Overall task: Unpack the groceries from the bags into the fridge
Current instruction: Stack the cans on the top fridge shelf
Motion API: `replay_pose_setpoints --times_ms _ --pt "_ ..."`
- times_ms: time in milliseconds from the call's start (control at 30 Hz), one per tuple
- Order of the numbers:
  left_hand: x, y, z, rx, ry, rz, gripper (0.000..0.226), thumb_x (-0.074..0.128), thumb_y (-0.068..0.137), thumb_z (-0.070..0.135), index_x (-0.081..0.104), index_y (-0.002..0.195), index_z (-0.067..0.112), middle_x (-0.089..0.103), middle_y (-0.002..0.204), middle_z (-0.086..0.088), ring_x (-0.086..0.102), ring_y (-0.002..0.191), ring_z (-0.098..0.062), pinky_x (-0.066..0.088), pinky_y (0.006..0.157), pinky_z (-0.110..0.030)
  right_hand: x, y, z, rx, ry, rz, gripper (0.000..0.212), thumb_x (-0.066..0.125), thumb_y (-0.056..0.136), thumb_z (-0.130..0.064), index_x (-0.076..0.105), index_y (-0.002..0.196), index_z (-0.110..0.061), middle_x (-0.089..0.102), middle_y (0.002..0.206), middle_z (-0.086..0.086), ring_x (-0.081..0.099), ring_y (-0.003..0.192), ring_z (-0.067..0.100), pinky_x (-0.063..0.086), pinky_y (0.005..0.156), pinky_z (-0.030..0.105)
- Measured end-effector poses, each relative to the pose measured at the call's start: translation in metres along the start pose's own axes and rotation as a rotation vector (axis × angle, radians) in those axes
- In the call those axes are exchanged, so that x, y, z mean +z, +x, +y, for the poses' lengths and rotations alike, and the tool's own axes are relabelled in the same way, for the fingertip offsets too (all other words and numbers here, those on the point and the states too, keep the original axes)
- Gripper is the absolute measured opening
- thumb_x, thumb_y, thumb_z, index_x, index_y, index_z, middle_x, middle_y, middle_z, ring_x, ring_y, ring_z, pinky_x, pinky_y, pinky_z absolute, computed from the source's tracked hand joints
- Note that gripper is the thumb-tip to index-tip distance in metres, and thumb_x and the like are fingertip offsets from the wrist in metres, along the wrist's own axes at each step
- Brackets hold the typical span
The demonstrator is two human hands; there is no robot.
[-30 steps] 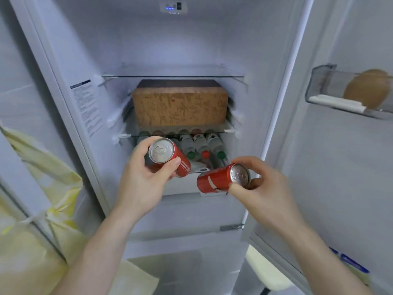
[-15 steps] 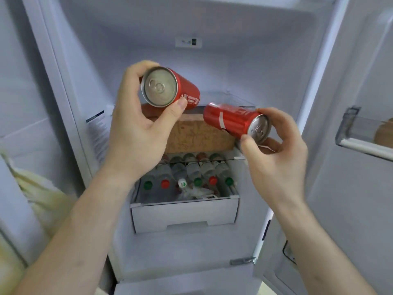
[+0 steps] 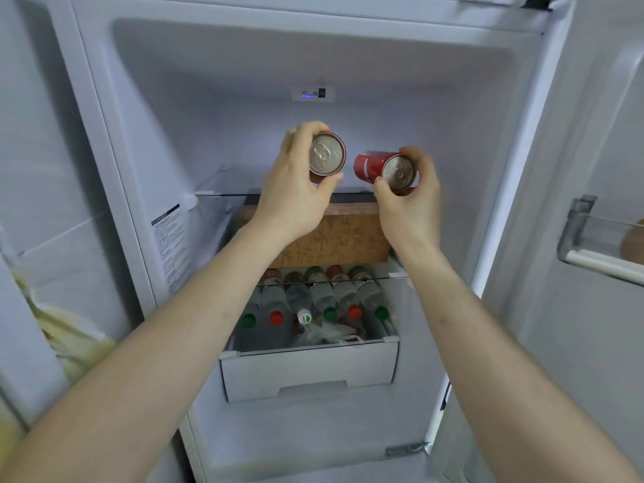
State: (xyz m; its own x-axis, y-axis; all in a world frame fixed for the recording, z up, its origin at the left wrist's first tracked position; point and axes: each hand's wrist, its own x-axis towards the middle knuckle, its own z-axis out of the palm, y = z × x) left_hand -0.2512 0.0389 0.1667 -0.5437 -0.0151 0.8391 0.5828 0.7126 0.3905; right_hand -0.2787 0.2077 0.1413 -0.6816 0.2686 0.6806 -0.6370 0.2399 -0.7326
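Observation:
The fridge stands open in front of me. My left hand (image 3: 296, 193) grips a red soda can (image 3: 327, 154) lying on its side, silver top toward me. My right hand (image 3: 411, 200) grips a second red can (image 3: 374, 167), also on its side. Both cans are held just above the top glass shelf (image 3: 216, 194), inside the upper compartment, close together but apart.
Under the top shelf sits a brown patterned box (image 3: 341, 238). Below it a white drawer (image 3: 308, 373) holds several bottles with red, green and white caps. A door bin (image 3: 599, 256) at the right holds a brown round item. A yellow bag (image 3: 66, 329) hangs at the left.
Both hands have risen and reached deeper into the fridge with their cans, from in front of the drawer to above the top shelf. The view has tilted upward.

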Motion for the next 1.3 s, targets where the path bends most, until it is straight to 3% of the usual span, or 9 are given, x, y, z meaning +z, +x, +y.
replay_pose_setpoints --times_ms 100,200,367,500,633,800,933,1167,1300 --pt "0.015 0.017 -0.009 -0.022 0.08 -0.052 0.057 0.075 0.091 0.024 0.046 0.139 0.018 0.051 0.14 -0.002 0.056 0.121 -0.019 0.046 0.096 -0.029 0.009 0.017 0.009 -0.024 -0.076 0.007 0.049 0.071 0.081 -0.024 0.059 0.128 -0.032 0.066 0.114 -0.018 0.065 0.106 0.007 0.055 0.098 0.037" --pt "0.031 0.031 -0.018 -0.045 0.164 -0.13 0.058 0.075 0.09 0.025 0.046 0.14 0.018 0.052 0.141 -0.006 0.058 0.123 -0.029 0.045 0.096 -0.036 0.019 0.032 0.02 -0.042 -0.167 0.008 0.05 0.07 0.083 -0.023 0.059 0.131 -0.029 0.068 0.122 -0.01 0.065 0.111 0.013 0.054 0.099 0.041" --pt "0.051 0.053 -0.032 -0.092 0.26 -0.257 0.06 0.076 0.088 0.023 0.042 0.138 0.02 0.053 0.135 -0.009 0.062 0.112 -0.033 0.052 0.088 -0.042 0.021 0.049 0.04 -0.058 -0.366 -0.055 0.039 0.072 0.087 -0.014 0.062 0.122 -0.029 0.069 0.12 -0.003 0.064 0.111 0.027 0.053 0.088 0.035" --pt "0.065 0.069 -0.033 -0.192 0.237 -0.341 0.065 0.079 0.085 0.027 0.041 0.136 0.019 0.051 0.132 -0.006 0.06 0.107 -0.029 0.053 0.084 -0.039 0.018 0.067 0.044 -0.047 -0.477 -0.116 0.036 0.065 0.091 -0.005 0.065 0.123 -0.023 0.07 0.124 0.005 0.063 0.114 0.029 0.039 0.08 0.024" --pt "0.077 0.084 -0.035 -0.331 0.146 -0.446 0.064 0.075 0.088 0.025 0.039 0.139 0.017 0.049 0.122 -0.002 0.055 0.102 -0.02 0.045 0.075 -0.03 0.023 0.078 0.045 0.021 -0.524 -0.142 0.045 0.065 0.091 -0.003 0.06 0.133 -0.018 0.066 0.132 0.009 0.062 0.119 0.031 0.045 0.087 0.028" --pt "0.088 0.1 -0.042 -0.409 0.151 -0.51 0.048 0.056 0.095 0.032 0.04 0.138 0.019 0.058 0.117 -0.004 0.063 0.101 -0.025 0.055 0.089 -0.041 0.033 0.094 0.044 0.126 -0.622 -0.199 0.056 0.067 0.091 -0.007 0.05 0.144 -0.014 0.061 0.139 0.013 0.059 0.126 0.034 0.05 0.097 0.036" --pt "0.099 0.108 -0.058 -0.401 0.277 -0.504 0.029 0.054 0.099 0.028 0.043 0.124 0.018 0.06 0.114 -0.007 0.06 0.098 -0.027 0.051 0.076 -0.039 0.041 0.105 0.047 0.192 -0.651 -0.228 0.062 0.071 0.088 -0.01 0.048 0.145 -0.014 0.06 0.141 0.013 0.059 0.128 0.034 0.05 0.102 0.037" --pt "0.109 0.116 -0.074 -0.41 0.393 -0.555 0.033 0.059 0.098 0.026 0.038 0.12 0.014 0.053 0.106 -0.006 0.053 0.095 -0.029 0.037 0.074 -0.036 0.052 0.123 0.053 0.198 -0.764 -0.294 0.055 0.067 0.088 -0.017 0.053 0.141 -0.015 0.06 0.139 0.012 0.058 0.127 0.035 0.051 0.102 0.039" --pt "0.113 0.119 -0.08 -0.386 0.437 -0.545 0.041 0.061 0.096 0.027 0.04 0.129 0.013 0.055 0.107 -0.006 0.053 0.092 -0.028 0.038 0.072 -0.036 0.061 0.129 0.056 0.231 -0.844 -0.356 0.07 0.063 0.094 -0.024 0.033 0.157 -0.017 0.038 0.152 0.016 0.05 0.136 0.037 0.046 0.107 0.04"
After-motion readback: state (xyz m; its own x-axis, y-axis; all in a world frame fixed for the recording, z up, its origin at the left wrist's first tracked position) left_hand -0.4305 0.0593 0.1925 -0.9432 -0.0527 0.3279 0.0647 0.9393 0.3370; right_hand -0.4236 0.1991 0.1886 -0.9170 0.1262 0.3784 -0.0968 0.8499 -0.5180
